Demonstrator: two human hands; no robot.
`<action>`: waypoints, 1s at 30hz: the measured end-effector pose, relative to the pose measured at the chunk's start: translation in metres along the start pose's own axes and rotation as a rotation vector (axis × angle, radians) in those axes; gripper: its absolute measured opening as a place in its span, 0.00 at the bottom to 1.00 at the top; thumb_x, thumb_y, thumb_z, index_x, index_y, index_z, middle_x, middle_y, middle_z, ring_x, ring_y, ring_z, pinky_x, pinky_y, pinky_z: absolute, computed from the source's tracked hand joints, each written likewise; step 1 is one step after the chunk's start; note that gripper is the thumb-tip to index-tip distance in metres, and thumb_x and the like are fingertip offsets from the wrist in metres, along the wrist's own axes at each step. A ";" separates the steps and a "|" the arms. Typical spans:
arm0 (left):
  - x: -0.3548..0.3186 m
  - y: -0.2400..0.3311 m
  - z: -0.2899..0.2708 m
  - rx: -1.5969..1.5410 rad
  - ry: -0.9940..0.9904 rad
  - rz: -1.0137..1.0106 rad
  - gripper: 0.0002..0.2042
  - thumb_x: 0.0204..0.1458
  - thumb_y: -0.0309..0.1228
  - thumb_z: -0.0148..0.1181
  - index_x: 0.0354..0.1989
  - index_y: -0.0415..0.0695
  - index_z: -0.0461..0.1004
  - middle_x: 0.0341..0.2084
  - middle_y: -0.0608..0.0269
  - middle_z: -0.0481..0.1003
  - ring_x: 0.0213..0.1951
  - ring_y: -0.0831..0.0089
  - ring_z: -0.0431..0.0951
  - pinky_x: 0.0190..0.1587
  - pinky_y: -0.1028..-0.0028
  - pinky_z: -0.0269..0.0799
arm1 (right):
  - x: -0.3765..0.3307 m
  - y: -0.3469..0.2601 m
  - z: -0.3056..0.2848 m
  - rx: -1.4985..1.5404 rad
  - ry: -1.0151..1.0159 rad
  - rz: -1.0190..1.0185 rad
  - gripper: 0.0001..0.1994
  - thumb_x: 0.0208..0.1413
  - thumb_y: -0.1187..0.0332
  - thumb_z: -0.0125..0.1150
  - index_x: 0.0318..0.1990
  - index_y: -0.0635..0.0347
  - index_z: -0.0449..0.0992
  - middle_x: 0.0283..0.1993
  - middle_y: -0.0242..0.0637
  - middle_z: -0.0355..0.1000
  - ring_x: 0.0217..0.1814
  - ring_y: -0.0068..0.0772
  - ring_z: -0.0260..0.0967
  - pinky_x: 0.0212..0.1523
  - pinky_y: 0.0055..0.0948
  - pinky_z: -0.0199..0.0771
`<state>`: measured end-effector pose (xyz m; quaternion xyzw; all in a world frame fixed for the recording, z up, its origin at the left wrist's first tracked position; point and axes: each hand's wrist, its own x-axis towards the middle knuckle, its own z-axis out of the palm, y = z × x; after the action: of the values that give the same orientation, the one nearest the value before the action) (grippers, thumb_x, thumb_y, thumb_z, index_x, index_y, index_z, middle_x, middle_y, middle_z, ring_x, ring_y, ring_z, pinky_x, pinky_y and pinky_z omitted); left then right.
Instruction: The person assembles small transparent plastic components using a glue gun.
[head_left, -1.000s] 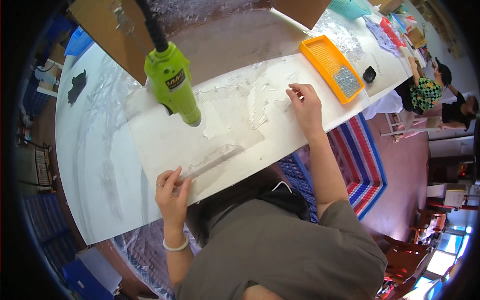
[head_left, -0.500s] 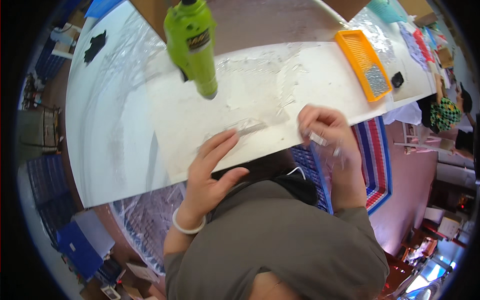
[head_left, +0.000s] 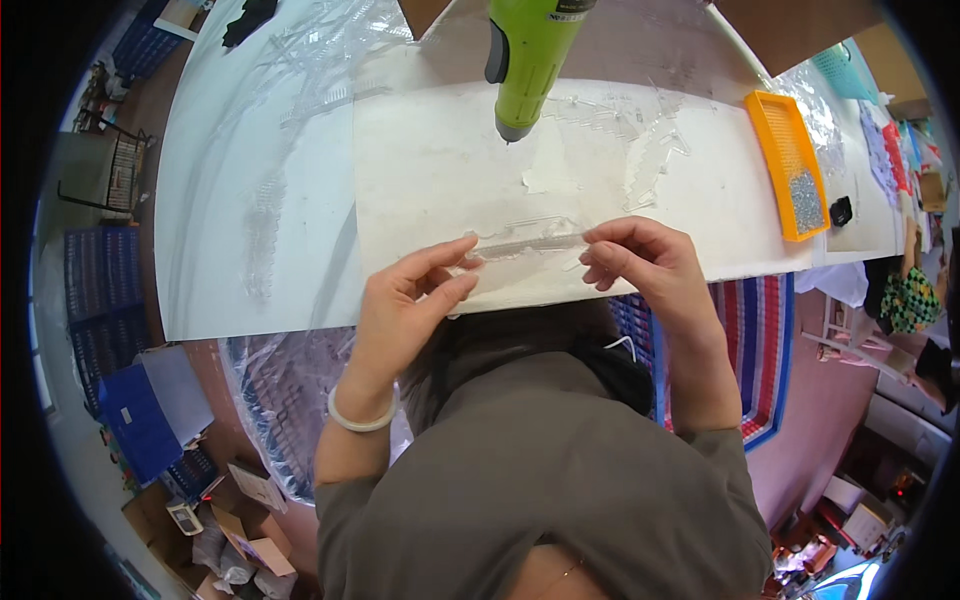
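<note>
We see two bare hands at the near edge of a pale, white-topped counter (head_left: pixel 235 225), with a narrow, clear plastic strip with a greyish band along it (head_left: pixel 530 244) between them. The strip lies crosswise at the centre of the frame, over an off-white flat sheet (head_left: pixel 420 195) on the counter. The left hand (head_left: pixel 402 308) reaches the strip's left end: we note its forefinger and thumb apart at the tips, but cannot tell whether its other fingers pinch the plastic. The right hand (head_left: pixel 665 268) is at the right end, its fingers curled and bunched; we cannot tell whether they clamp the strip or only touch it.

We judge the step in hand to be two-handed placing or straightening of the strip. In our judgement, the next move calls for a light, even hold at both ends, since so thin a piece probably bends or slips easily.

Above the strip, at the upper centre of the frame, we find a lime-green, pistol-bodied power driver (head_left: pixel 535 75) with its dark nose pointing down. To its right we observe clear, toothed plastic pieces (head_left: pixel 652 160) and, farther right, an orange rectangular plastic tray (head_left: pixel 768 165) containing small silvery metal parts (head_left: pixel 806 203).
</note>
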<state>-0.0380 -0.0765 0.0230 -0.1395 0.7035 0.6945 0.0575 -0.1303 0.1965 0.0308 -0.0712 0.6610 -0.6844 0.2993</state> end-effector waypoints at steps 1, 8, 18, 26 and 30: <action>0.004 -0.002 -0.003 0.021 -0.008 0.014 0.15 0.58 0.22 0.67 0.53 0.38 0.82 0.42 0.60 0.82 0.38 0.80 0.77 0.43 0.81 0.72 | 0.007 -0.001 0.003 0.008 0.035 0.035 0.10 0.66 0.72 0.63 0.48 0.71 0.80 0.38 0.39 0.80 0.37 0.27 0.80 0.39 0.24 0.81; 0.032 -0.009 -0.009 0.117 0.040 0.084 0.12 0.57 0.22 0.64 0.49 0.38 0.84 0.43 0.62 0.82 0.38 0.79 0.76 0.44 0.78 0.73 | 0.041 0.013 0.004 -0.340 0.165 -0.022 0.09 0.63 0.69 0.67 0.42 0.69 0.82 0.34 0.35 0.80 0.33 0.23 0.77 0.38 0.24 0.78; 0.041 -0.014 -0.009 0.294 0.016 0.155 0.10 0.57 0.20 0.64 0.46 0.36 0.84 0.41 0.61 0.82 0.37 0.80 0.76 0.39 0.79 0.71 | 0.055 0.029 0.002 -0.691 0.226 -0.102 0.09 0.57 0.68 0.72 0.36 0.67 0.85 0.35 0.36 0.75 0.34 0.24 0.73 0.37 0.23 0.72; 0.045 -0.013 -0.011 0.293 -0.029 0.092 0.10 0.56 0.20 0.64 0.45 0.36 0.85 0.41 0.60 0.82 0.39 0.78 0.78 0.43 0.79 0.73 | 0.055 0.027 0.000 -0.630 0.242 -0.020 0.10 0.55 0.66 0.72 0.36 0.64 0.86 0.32 0.42 0.78 0.39 0.35 0.73 0.43 0.34 0.74; 0.047 -0.015 -0.015 0.297 -0.046 0.093 0.10 0.56 0.19 0.64 0.46 0.36 0.85 0.41 0.60 0.82 0.39 0.78 0.78 0.43 0.79 0.73 | 0.055 0.020 0.004 -0.668 0.215 -0.057 0.10 0.55 0.66 0.71 0.36 0.66 0.85 0.32 0.43 0.79 0.38 0.36 0.73 0.43 0.34 0.74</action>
<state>-0.0775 -0.0970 -0.0037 -0.0809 0.8026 0.5878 0.0614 -0.1665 0.1666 -0.0041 -0.1110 0.8739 -0.4422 0.1689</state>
